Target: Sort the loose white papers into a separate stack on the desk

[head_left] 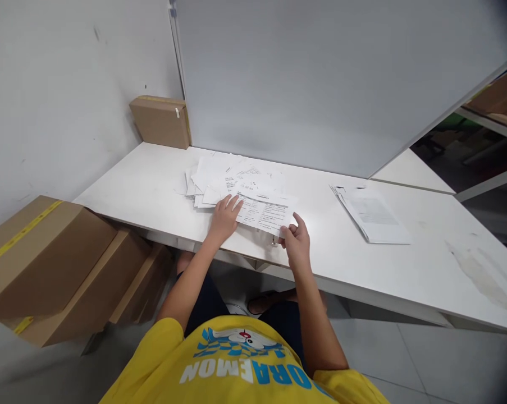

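A printed paper sheet (264, 212) with a table of small text lies slanted near the desk's front edge, over the right part of a loose paper pile. My left hand (225, 219) rests on its left end, fingers spread and lying on the paper. At the sheet's lower right corner, my right hand (296, 241) pinches the edge between thumb and fingers. Behind the sheet spreads the untidy paper pile (213, 171), some pages with faint print or drawings.
A second paper stack (375, 216) sits on the white desk (320, 258) to the right. One cardboard box (160, 123) stands at the back left corner. Larger cardboard boxes (46, 258) are at the left below the desk. A pale panel (299, 84) rises behind the desk.
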